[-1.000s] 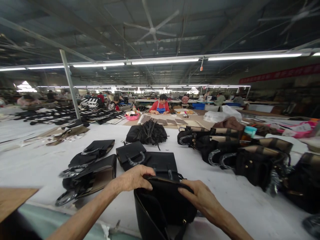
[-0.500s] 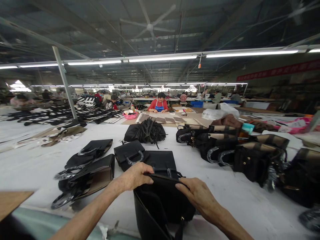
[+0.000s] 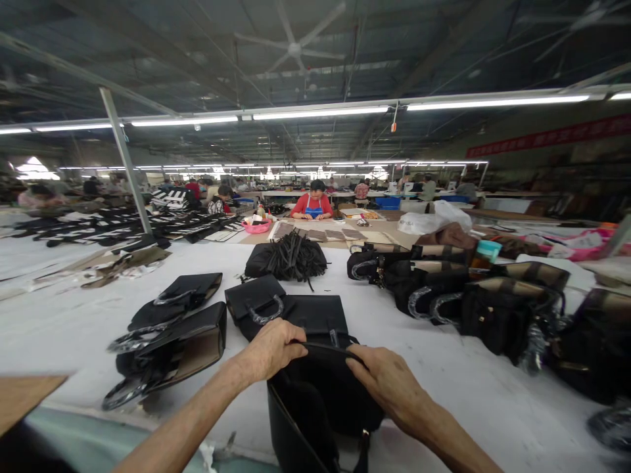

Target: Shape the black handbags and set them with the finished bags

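Note:
A black handbag stands gaping at the front of the white-covered table, its dark inside facing me. My left hand pinches the upper edge of its far panel between thumb and fingers. Farther right on that same edge, my right hand grips with the thumb on the near side. Just beyond lie black bags with plastic-wrapped handles, one flat bag directly behind my hands and another to its left. The bag's lower part runs past the bottom of the view.
Open black bags lie on the left. A row of black bags stands along the right, with a teal-lidded container behind. Black strips are heaped at centre. Across the table sits a co-worker in red.
Both hands keep hold of the bag's edge. My left hand has shifted very slightly right, and the bag has moved a little with it.

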A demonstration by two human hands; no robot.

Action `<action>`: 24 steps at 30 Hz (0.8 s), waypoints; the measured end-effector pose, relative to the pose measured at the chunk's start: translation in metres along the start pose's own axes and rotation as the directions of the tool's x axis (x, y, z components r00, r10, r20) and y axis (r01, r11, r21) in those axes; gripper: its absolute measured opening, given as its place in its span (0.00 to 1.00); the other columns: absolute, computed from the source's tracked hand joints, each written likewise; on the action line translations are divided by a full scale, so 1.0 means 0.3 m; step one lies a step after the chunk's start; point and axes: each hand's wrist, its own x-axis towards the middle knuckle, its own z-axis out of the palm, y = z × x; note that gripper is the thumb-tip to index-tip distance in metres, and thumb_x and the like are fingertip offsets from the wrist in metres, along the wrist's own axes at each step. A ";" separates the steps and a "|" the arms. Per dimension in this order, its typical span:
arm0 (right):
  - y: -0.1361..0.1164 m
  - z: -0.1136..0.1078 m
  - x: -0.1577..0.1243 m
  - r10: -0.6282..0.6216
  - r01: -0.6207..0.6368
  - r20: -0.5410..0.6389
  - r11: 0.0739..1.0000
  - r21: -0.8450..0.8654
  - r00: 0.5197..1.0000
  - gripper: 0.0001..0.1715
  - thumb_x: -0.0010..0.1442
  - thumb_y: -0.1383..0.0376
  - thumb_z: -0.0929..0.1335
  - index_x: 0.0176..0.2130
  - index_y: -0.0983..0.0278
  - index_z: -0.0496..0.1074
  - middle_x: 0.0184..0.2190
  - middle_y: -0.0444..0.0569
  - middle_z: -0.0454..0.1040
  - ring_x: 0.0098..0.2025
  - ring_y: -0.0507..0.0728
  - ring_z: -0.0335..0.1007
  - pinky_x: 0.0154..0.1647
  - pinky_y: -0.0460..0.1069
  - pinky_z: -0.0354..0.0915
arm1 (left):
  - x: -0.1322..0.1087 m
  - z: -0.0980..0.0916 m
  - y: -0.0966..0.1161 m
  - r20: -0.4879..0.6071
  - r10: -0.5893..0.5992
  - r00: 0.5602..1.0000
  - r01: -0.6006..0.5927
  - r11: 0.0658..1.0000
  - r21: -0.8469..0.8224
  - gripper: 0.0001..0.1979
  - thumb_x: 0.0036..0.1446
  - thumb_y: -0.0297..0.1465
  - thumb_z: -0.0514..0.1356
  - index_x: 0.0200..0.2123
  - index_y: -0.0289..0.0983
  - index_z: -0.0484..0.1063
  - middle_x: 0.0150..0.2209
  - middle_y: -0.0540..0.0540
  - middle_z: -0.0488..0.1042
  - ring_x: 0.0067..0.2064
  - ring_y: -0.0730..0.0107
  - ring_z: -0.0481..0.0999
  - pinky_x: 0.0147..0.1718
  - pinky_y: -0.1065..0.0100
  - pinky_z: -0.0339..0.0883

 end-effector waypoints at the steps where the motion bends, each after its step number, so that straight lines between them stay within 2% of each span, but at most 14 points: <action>1: -0.004 -0.002 0.006 -0.011 0.011 -0.003 0.999 -0.032 1.000 0.15 0.60 0.62 0.56 0.32 0.60 0.68 0.28 0.44 0.73 0.30 0.52 0.68 0.28 0.44 0.53 | -0.003 0.001 0.003 -0.004 -0.002 1.000 0.002 1.000 -0.007 0.09 0.49 0.31 0.53 0.20 0.36 0.66 0.17 0.56 0.55 0.22 0.78 0.56 0.21 0.76 0.48; 4: -0.020 0.001 0.032 -0.060 0.060 0.002 0.982 -0.179 0.998 0.15 0.61 0.62 0.55 0.32 0.60 0.67 0.26 0.45 0.74 0.29 0.54 0.69 0.27 0.45 0.52 | -0.012 0.005 0.010 -0.016 -0.017 1.000 0.017 0.999 -0.030 0.09 0.49 0.31 0.53 0.20 0.36 0.66 0.17 0.56 0.55 0.22 0.79 0.56 0.21 0.76 0.47; 7: -0.046 0.010 0.064 -0.162 0.173 0.062 0.948 -0.266 0.985 0.15 0.61 0.62 0.55 0.32 0.61 0.67 0.26 0.47 0.73 0.28 0.55 0.69 0.26 0.46 0.52 | -0.016 0.010 0.010 -0.025 -0.014 1.000 0.013 0.999 -0.045 0.09 0.49 0.31 0.53 0.20 0.35 0.67 0.17 0.56 0.55 0.21 0.79 0.56 0.21 0.76 0.47; 12: -0.103 0.006 0.108 -0.222 0.258 0.152 0.924 -0.283 0.963 0.14 0.60 0.61 0.57 0.34 0.61 0.67 0.28 0.49 0.74 0.31 0.56 0.70 0.29 0.46 0.56 | -0.019 0.016 0.002 -0.036 0.015 0.999 -0.017 0.998 -0.062 0.09 0.48 0.30 0.54 0.20 0.35 0.69 0.16 0.56 0.54 0.21 0.78 0.55 0.21 0.76 0.48; 14: -0.119 0.002 0.127 -0.300 0.349 0.207 0.895 -0.278 0.931 0.10 0.58 0.63 0.59 0.35 0.61 0.68 0.31 0.49 0.73 0.33 0.57 0.70 0.30 0.47 0.57 | -0.023 0.014 0.004 -0.040 0.029 0.999 -0.032 0.996 -0.079 0.08 0.47 0.28 0.53 0.20 0.35 0.70 0.16 0.56 0.55 0.22 0.78 0.55 0.22 0.76 0.48; 17: -0.133 0.002 0.157 -0.390 0.450 0.257 0.859 -0.243 0.884 0.12 0.58 0.63 0.59 0.36 0.63 0.68 0.31 0.50 0.73 0.34 0.58 0.70 0.32 0.48 0.58 | -0.033 0.007 0.008 -0.032 0.032 0.999 -0.035 0.994 -0.106 0.08 0.46 0.27 0.53 0.22 0.36 0.72 0.17 0.56 0.57 0.22 0.78 0.56 0.22 0.77 0.49; 20: -0.141 0.008 0.178 -0.432 0.500 0.284 0.833 -0.238 0.856 0.15 0.59 0.63 0.57 0.34 0.64 0.69 0.31 0.51 0.73 0.34 0.58 0.70 0.33 0.49 0.58 | -0.046 0.004 0.006 -0.004 -0.007 1.000 0.006 0.990 -0.143 0.08 0.44 0.26 0.53 0.26 0.36 0.73 0.18 0.55 0.61 0.24 0.77 0.59 0.23 0.77 0.51; 22: -0.149 0.008 0.183 -0.437 0.516 0.312 0.820 -0.247 0.844 0.14 0.59 0.65 0.57 0.33 0.64 0.70 0.31 0.52 0.74 0.36 0.59 0.70 0.35 0.50 0.58 | -0.057 0.006 0.004 -0.031 -0.067 0.997 0.060 0.982 -0.181 0.09 0.43 0.26 0.53 0.28 0.36 0.72 0.22 0.54 0.66 0.26 0.75 0.62 0.24 0.76 0.53; 24: -0.157 0.002 0.184 -0.372 0.447 0.300 0.861 -0.241 0.878 0.16 0.59 0.65 0.56 0.32 0.65 0.70 0.32 0.53 0.74 0.37 0.59 0.69 0.36 0.50 0.58 | -0.080 0.007 0.007 -0.121 -0.164 0.979 0.131 0.961 -0.243 0.10 0.43 0.27 0.53 0.31 0.36 0.70 0.27 0.53 0.69 0.29 0.74 0.65 0.26 0.76 0.56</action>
